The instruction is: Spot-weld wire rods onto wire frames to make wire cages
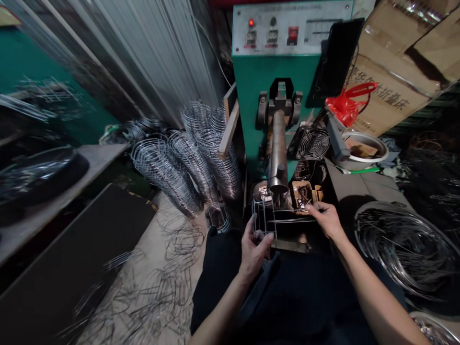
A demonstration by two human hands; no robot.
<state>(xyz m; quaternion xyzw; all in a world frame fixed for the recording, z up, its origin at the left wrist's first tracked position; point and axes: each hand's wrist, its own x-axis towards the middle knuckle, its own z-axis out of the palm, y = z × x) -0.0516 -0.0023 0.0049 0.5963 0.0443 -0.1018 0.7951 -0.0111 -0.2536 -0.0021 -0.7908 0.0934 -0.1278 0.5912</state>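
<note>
While the left hand point(254, 247) grips, the wire frame point(265, 216) seemingly points lengthwise forward.

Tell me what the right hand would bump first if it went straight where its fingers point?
Probably the wire frame in the left hand, across from the right hand. It might meet the machine's round metal arm instead; I can't tell how deep things are.

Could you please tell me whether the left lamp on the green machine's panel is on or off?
It is on: the left lamp glows bright red on the panel, while the lamp beside it looks dark.
</note>
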